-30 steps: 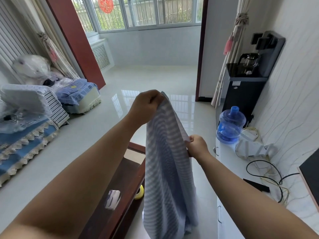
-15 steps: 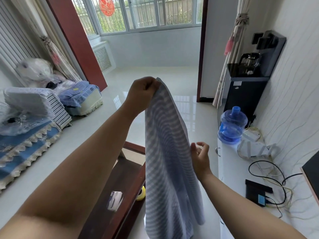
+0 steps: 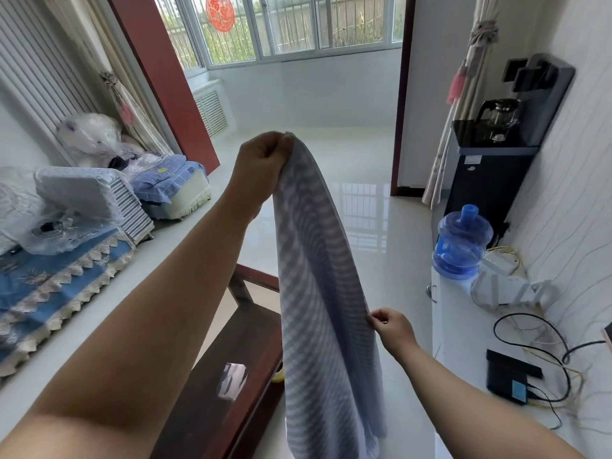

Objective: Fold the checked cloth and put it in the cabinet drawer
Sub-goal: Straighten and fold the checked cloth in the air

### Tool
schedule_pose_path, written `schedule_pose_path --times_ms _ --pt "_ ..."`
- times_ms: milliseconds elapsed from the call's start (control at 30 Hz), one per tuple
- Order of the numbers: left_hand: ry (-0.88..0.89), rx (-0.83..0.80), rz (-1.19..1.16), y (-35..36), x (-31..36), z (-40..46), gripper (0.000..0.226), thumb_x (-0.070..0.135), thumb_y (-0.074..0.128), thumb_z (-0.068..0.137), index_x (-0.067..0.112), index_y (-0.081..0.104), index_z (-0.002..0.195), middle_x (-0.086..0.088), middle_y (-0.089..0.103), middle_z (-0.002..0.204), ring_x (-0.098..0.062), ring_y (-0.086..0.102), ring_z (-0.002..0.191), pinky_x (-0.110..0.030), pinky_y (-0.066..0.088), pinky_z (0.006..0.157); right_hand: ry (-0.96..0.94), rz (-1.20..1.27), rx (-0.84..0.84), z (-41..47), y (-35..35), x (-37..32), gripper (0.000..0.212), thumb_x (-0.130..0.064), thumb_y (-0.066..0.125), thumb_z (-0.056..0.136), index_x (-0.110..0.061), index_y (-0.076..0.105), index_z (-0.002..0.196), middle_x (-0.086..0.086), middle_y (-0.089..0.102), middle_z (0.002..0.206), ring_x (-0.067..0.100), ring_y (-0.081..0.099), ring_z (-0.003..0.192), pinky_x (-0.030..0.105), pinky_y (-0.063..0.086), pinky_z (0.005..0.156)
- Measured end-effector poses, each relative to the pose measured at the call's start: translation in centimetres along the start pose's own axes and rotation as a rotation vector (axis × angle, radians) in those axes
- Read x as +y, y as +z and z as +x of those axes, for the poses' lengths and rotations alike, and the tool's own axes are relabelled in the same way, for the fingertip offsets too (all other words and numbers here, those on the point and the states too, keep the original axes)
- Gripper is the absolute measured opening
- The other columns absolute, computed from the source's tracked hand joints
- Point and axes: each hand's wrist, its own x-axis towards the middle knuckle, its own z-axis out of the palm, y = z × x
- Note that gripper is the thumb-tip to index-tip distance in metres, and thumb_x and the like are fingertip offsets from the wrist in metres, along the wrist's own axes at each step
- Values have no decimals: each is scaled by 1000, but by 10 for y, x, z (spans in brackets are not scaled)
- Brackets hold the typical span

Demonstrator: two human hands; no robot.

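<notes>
While the left hand [image 3: 261, 160] is raised out in front at the end of a stretched-out arm, its fingers are curled tight round the top edge of the checked cloth [image 3: 318, 293], so the whole thing hangs straight down from that fist like a long narrow drape. It's up in the air, not resting on anything, and the bottom end runs down to the lower edge of the head view.

The right hand [image 3: 392, 329] sits lower and closer in, arm bent, fingertips pinching the cloth's right edge roughly halfway down. Back of the hand faces the camera, fingers tucked in narrow on that hem.

Room-wise: a dark wooden table [image 3: 238, 359] is directly under and left of the hanging cloth, its near corner just beside the fabric. On the right a white cabinet [image 3: 463, 326] runs along the wall, its top carrying a blue water jug [image 3: 462, 240], a black box [image 3: 508, 376] and a tangle of cables [image 3: 543, 352]. Can't make out the drawer from here. Between table and cabinet is a strip of shiny white floor [image 3: 364, 167] that opens into a wide stretch toward the window [image 3: 298, 24]. Covered sofas [image 3: 66, 260] line the left side, well apart from the hands.
</notes>
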Motion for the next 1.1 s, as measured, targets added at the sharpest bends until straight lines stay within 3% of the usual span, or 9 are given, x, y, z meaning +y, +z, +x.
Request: schedule_pose_path --times_ms 233,400,533,633,700,833,933,1033,1100 --pt "37 55 15 -20 -5 1 27 18 52 97 18 62 72 18 51 58 1 45 60 -14 40 61 -20 -3 106 2 8 -7 15 -24 44 98 -12 48 89 5 57 76 27 54 73 37 43 68" --pt "-91 337 201 -65 -61 -8 17 17 52 93 13 67 85 2 61 73 -7 48 69 -25 38 68 -38 -185 303 26 -44 -44 11 -20 46 96 -11 50 98 18 63 90 36 58 85 35 39 69" --pt "-286 622 232 -103 -122 -37 24 11 50 92 -1 69 99 -24 68 102 -17 55 84 -27 40 73 -314 -464 428 42 -87 -102 18 -18 45 97 -5 53 107 25 66 95 41 61 86 36 36 67" --pt "-278 755 228 -112 -124 -41 26 12 48 94 -3 69 100 -23 69 101 -21 56 83 -23 38 70 -510 -433 569 42 -100 -140 25 -21 48 97 -3 57 112 25 67 96 44 62 90 43 44 74" --pt "-205 799 273 -112 -114 -39 27 11 47 95 -7 67 95 -24 68 96 -13 50 73 -18 34 65 -526 -481 541 46 -106 -150 26 -23 46 98 -4 59 111 23 67 101 42 61 95 44 45 78" --pt "-75 719 347 -101 -100 -36 26 12 47 96 -7 65 90 -13 59 83 -15 47 78 -21 29 65 -388 -657 420 51 -120 -143 28 -26 34 101 -6 53 106 22 63 109 41 58 97 41 42 75" --pt "-28 619 363 -94 -94 -36 26 16 48 97 -2 65 90 -4 57 82 -15 49 78 -25 35 65 -304 -747 395 48 -131 -137 23 -25 29 100 -12 48 102 20 63 104 37 57 85 41 42 71" --pt "-110 438 302 -96 -97 -28 20 15 51 94 9 69 88 -1 61 83 -14 51 81 -21 38 65 -307 -763 470 48 -145 -137 19 -24 30 99 -14 47 102 19 65 100 31 51 74 35 36 64" --pt "-200 281 221 -100 -103 -25 21 23 54 89 23 69 74 1 61 72 -16 51 76 -28 42 66 -306 -697 547 48 -154 -140 20 -26 32 99 -13 47 103 18 64 104 32 53 76 35 35 66"
